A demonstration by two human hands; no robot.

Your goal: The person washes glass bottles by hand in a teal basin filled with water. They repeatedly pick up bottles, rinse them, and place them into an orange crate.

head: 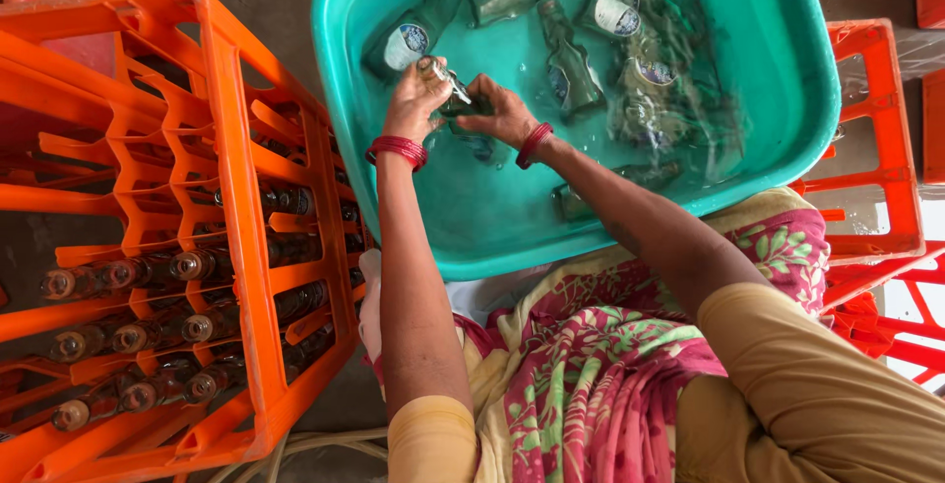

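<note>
Our left hand [413, 99] and right hand [502, 111] both grip one bottle [448, 89] over the tub [492, 217]. More bottles [571, 69] soak far right; a crate [236, 247] stands left.

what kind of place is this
Likely a bottle-washing spot at a bottling or recycling yard: both hands hold a glass bottle over a teal tub of soaking bottles, beside an orange crate of bottles.
</note>
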